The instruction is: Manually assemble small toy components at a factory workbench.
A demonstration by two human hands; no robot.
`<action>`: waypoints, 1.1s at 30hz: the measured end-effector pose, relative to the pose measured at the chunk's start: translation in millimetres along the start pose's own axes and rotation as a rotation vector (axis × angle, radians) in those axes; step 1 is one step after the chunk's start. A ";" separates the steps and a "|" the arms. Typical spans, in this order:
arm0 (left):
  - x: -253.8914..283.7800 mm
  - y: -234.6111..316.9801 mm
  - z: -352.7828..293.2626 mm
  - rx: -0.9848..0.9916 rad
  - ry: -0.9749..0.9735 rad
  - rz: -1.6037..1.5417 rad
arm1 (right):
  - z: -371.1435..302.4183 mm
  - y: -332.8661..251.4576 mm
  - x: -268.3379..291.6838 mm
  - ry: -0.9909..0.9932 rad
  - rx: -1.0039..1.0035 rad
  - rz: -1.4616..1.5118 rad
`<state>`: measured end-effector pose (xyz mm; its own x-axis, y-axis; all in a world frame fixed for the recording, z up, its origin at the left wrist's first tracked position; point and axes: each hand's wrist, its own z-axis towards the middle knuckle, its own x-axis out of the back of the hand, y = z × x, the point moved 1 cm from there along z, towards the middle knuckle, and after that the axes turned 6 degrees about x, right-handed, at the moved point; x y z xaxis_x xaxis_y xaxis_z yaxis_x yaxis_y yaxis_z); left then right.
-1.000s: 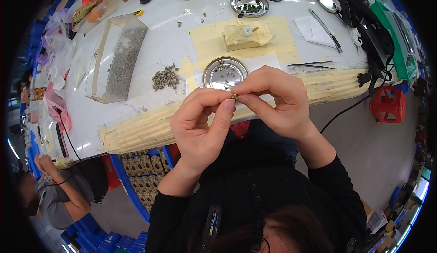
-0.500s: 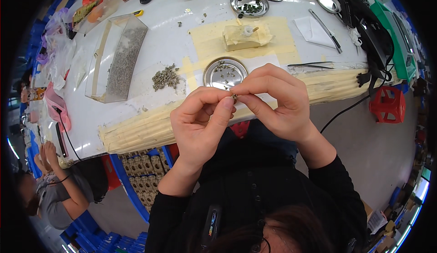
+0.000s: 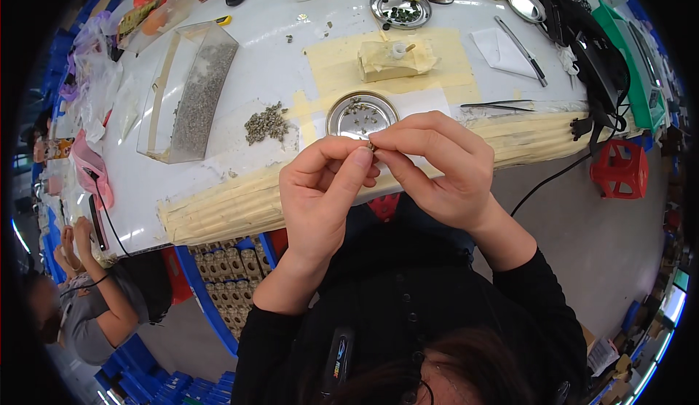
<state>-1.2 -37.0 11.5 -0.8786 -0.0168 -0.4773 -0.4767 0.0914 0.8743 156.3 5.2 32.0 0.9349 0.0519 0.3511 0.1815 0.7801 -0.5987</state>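
Fingertip to fingertip, my left hand and my right hand pinch a tiny metal part over the table's near edge. Most of that part is hidden by the fingers, so its exact kind does not show. Just beyond the fingertips lies a round silver dish with several small parts scattered in it. To the left of the dish, a heap of small grey-brown metal parts sits on the white tabletop.
A clear bin of small parts stands left. Behind the dish is a tape-covered block; farther back, a plate with dark green pieces. Tweezers and a pen lie right. A co-worker sits at far left.
Both hands have shifted only slightly, still meeting at the tiny part. The co-worker's hands at the far left have moved a little.
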 end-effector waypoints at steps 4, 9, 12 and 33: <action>-1.2 1.8 -1.7 -0.047 0.012 0.062 | -1.2 0.2 -0.2 -0.010 -0.036 0.011; -1.8 2.3 -4.4 -0.117 0.028 0.179 | 0.6 0.8 -0.8 -0.001 -0.001 0.012; -1.1 2.2 -4.3 -0.147 0.026 0.248 | 0.3 2.4 -1.2 -0.001 0.019 -0.001; 0.1 4.6 -5.0 -0.205 0.033 0.361 | -4.3 -0.5 0.1 0.021 0.074 -0.040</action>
<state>-3.6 -41.5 15.9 -0.9893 -0.0521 -0.1364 -0.1305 -0.1033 0.9860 157.6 2.1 29.2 0.9337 0.0070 0.3581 0.1969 0.8252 -0.5294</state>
